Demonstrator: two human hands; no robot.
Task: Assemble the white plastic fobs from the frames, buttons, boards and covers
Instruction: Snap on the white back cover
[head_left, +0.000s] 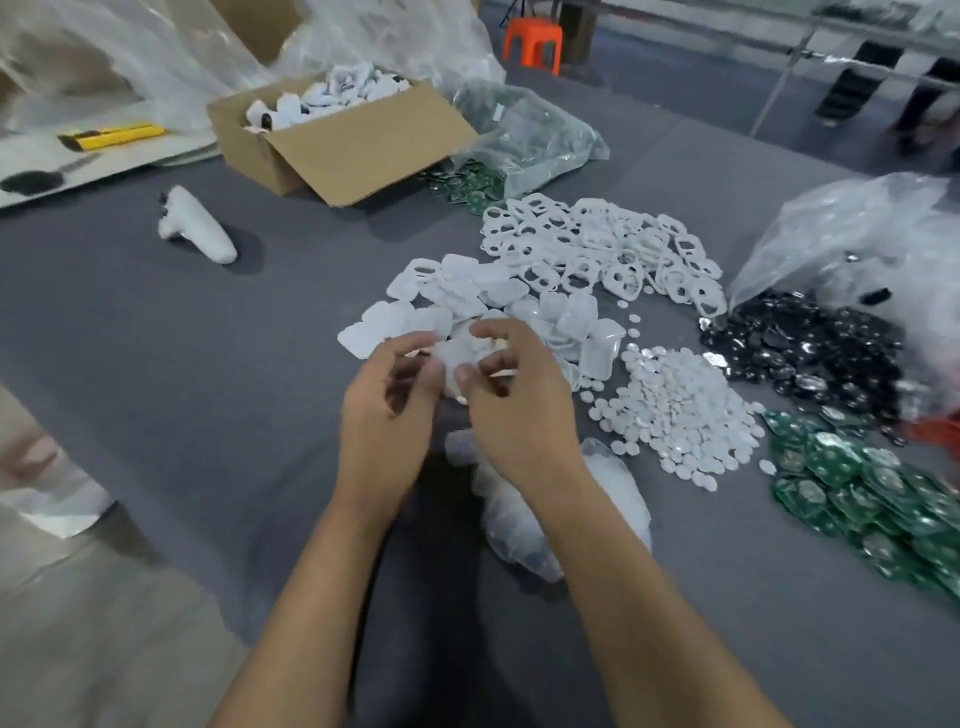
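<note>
While both hands are held above the pile of covers (470, 291) on the worktop (156, 364), the curled fingers (496, 332) of the left hand (387, 415) and right hand (524, 410) pinch 1 white fob part (451, 358) between them.

The left hand (387, 410) and the right hand (519, 410) meet over the gray table (156, 338) — both pinch one small white piece (452, 358). Just behind lie white covers (467, 291), then frames (597, 244). To the right sit little round buttons (680, 410) and green boards (857, 488).
</note>
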